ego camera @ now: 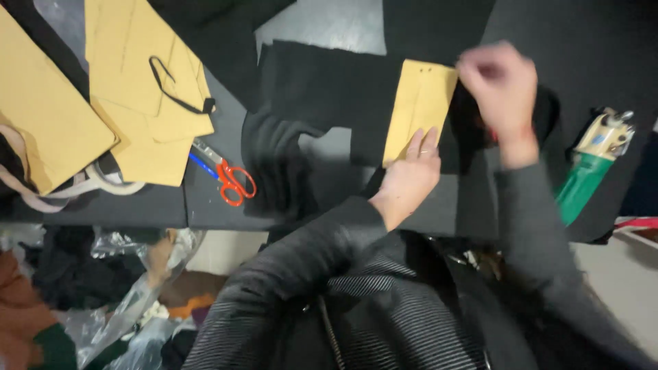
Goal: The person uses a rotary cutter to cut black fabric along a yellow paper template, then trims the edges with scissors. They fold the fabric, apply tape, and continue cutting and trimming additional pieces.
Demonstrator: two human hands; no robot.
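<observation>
The left hand point(411, 171) lies flat, fingers outstretched, pinning the lower edge of a tan paper pattern piece point(419, 106) onto black fabric point(322, 89) on the desk point(205, 199); the right hand point(499, 85), blurred, hovers at the pattern's right edge, and I cannot tell whether it grips anything; this looks like pattern placement, and marking or cutting would need that piece kept from slipping; left of the pattern lie red-handled scissors point(233, 179) and more tan patterns point(147, 82); right of it, a green electric cutter point(591, 164).
</observation>
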